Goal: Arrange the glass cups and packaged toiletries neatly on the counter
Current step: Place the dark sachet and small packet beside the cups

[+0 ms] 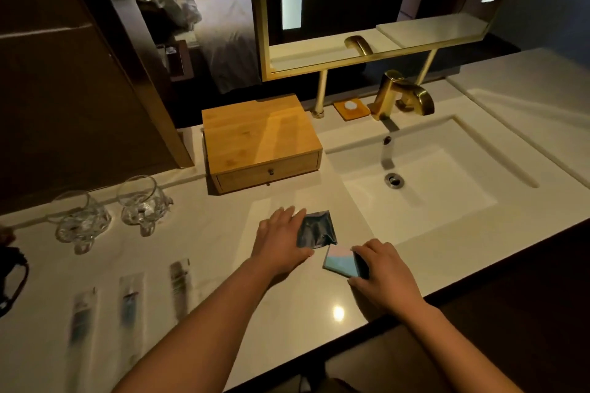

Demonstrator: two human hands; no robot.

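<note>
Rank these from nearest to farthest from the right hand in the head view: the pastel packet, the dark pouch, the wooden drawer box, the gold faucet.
1. Pastel packet: under the right hand's fingers.
2. Dark pouch: just left, under the left hand.
3. Wooden drawer box: behind, toward the mirror.
4. Gold faucet: farthest, behind the sink.

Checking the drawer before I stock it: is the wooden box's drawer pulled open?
No, the box has its drawer shut flush with the front, knob facing out.

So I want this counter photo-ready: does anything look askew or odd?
Yes. The dark crinkled foil packet and pastel blue-pink packet lie at different angles by the sink, both hands on them.
</note>
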